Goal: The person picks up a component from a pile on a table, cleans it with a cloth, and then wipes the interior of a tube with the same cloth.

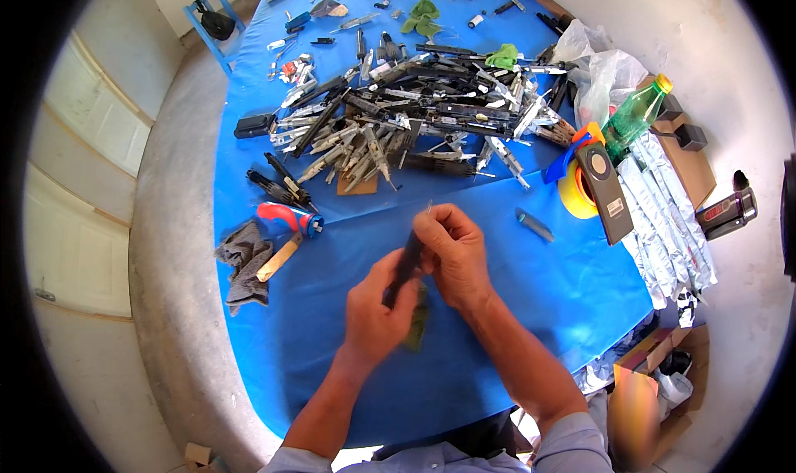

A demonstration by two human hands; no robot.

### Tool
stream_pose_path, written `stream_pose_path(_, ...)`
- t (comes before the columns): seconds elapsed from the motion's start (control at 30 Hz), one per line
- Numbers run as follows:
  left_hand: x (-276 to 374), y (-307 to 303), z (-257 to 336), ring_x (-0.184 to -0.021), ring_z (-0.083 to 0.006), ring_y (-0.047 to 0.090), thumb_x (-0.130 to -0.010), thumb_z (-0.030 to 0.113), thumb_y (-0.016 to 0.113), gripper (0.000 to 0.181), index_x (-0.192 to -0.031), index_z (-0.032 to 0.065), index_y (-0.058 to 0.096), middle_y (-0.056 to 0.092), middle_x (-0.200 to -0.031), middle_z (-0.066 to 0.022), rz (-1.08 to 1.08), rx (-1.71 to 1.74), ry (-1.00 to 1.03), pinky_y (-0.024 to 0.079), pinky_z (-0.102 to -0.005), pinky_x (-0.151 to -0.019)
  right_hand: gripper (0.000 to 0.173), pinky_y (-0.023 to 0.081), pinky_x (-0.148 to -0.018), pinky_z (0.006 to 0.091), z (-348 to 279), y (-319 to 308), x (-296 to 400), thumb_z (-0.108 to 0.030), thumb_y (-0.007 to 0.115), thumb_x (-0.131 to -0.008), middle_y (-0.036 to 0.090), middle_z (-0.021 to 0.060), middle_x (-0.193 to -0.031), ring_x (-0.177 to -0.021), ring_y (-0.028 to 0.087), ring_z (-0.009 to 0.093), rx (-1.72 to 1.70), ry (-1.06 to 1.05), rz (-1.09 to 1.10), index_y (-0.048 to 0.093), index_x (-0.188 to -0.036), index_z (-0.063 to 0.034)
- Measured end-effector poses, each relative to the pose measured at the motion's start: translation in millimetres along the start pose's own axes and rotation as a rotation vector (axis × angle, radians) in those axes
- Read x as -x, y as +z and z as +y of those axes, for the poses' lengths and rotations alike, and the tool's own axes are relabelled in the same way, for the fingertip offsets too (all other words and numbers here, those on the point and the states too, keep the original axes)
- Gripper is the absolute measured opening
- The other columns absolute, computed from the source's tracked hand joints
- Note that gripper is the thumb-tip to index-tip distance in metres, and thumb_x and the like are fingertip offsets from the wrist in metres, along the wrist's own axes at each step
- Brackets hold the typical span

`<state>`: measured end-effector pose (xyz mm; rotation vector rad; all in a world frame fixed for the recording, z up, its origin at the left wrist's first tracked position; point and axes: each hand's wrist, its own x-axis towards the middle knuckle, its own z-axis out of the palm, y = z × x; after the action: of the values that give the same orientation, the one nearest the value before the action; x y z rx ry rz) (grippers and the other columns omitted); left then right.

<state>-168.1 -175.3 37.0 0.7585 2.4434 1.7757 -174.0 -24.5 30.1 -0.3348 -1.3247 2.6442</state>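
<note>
A dark, elongated part [409, 256], held at a slant above the blue table cover, is gripped between both hands. My left hand [378, 308] wraps its lower end, with the thumb along its near side. The thumb and fingers of my right hand [457, 249] pinch its upper end. A thin metallic tip [430, 206] sticks up just past the right thumb; whether it belongs to the part cannot be told. Beneath the hands lies a green cloth [418, 330], partly hidden by them. Farther off spreads a large heap of grey and black elongated mechanical parts [448, 109].
To the left are a red and blue tool [286, 217], a wooden handle [278, 259] and a grey rag [245, 265]. Rightward stand yellow tape [575, 193], a dark phone-like device [603, 190] and a green plastic bottle [637, 115]. A small dark piece [535, 225] lies nearby.
</note>
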Motion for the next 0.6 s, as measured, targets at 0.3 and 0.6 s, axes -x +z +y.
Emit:
stream_pose_path(0.3,-0.9,-4.2,-10.3,-0.073,-0.012,0.068,-0.102,0.007,0.058,0.029,-0.129,-0.0037,0.061,0.072,-0.087,-0.0085,0.005,-0.008,-0.052,0.056,-0.0265,-0.068,0.02,0.04,-0.052,0.0214,-1.2,-2.6,-1.9,-0.025,0.075,-0.097,0.06,-0.0028,-0.078,-0.061,0.052,0.004,-0.004,-0.028,-0.008,0.065,-0.098,-0.0076)
stream_pose_path(0.6,0.9,-9.4,-10.4,-0.061,-0.0114,0.062,-0.107,0.019,0.054,0.026,-0.119,-0.0013,0.066,0.066,-0.071,-0.0059,0.006,0.017,-0.155,0.048,-0.0283,-0.057,0.022,0.042,-0.055,0.0214,-7.2,2.6,0.1,-0.025,0.067,-0.102,0.061,-0.0027,-0.081,-0.064,0.052,0.004,0.128,-0.065,-0.029,0.069,-0.109,-0.0043)
